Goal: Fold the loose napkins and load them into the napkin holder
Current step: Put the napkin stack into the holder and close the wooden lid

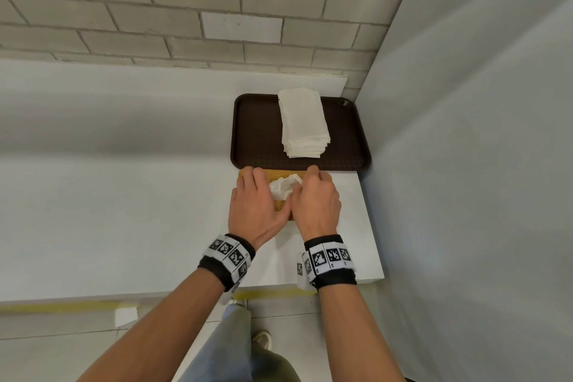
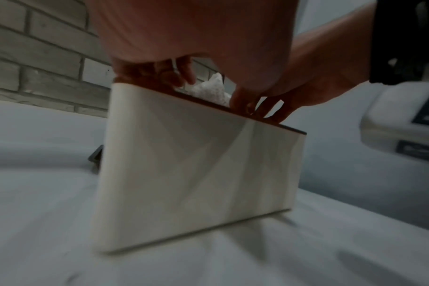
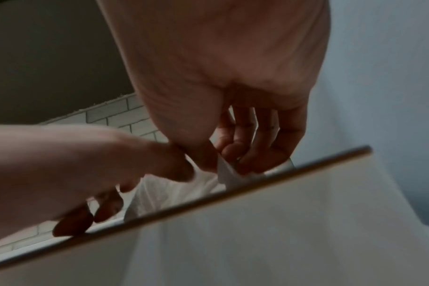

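Observation:
The napkin holder (image 1: 280, 206) has a wooden top and pale sides (image 2: 196, 174) and stands on the white counter near me. A crumpled white napkin (image 1: 283, 186) sticks up out of its top opening. My left hand (image 1: 255, 198) covers the holder's left half, fingers curled over its top edge, fingertips (image 3: 74, 222) on the rim. My right hand (image 1: 316, 195) pinches the napkin (image 3: 224, 170) between thumb and fingers at the holder's right part. Behind, a stack of flat napkins (image 1: 304, 124) lies on a dark brown tray (image 1: 257, 133).
A grey brick wall (image 1: 155, 9) runs behind the counter, and a plain white partition (image 1: 465, 133) closes the right side just beyond the tray. The white counter (image 1: 108, 195) stretches to the left. Its front edge (image 1: 341, 282) is close behind my wrists.

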